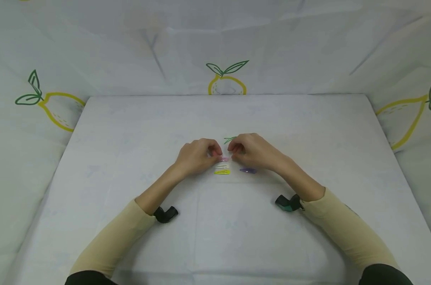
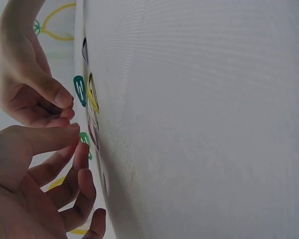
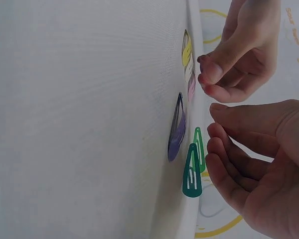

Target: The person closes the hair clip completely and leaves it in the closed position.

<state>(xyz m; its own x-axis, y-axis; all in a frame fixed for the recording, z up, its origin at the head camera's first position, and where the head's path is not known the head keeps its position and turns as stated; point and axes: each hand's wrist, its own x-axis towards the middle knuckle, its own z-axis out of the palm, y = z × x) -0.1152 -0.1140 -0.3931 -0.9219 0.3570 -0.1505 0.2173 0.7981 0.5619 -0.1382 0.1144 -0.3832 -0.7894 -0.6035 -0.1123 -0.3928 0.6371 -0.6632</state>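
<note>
Snap hair clips lie in a column on the white table: a yellow clip (image 1: 222, 172), a white clip (image 1: 221, 167) and a pink clip (image 1: 224, 159). My left hand (image 1: 197, 155) hovers at the pink clip, thumb and fingers bent loosely; nothing shows between them. Just across the column, my right hand (image 1: 256, 151) has loosely curved fingers, thumb and forefinger apart, holding nothing visible. A purple clip (image 1: 248, 171) lies below it. In the right wrist view, a dark green clip (image 3: 192, 172) overlaps a light green clip (image 3: 199, 144) near the right fingertips.
Black wrist mounts (image 1: 166, 215) project inward below both wrists. White cloth walls (image 1: 130, 59) with lemon drawings surround the table (image 1: 112, 158) at the back and sides. Long sleeves (image 1: 112, 233) cover the forearms.
</note>
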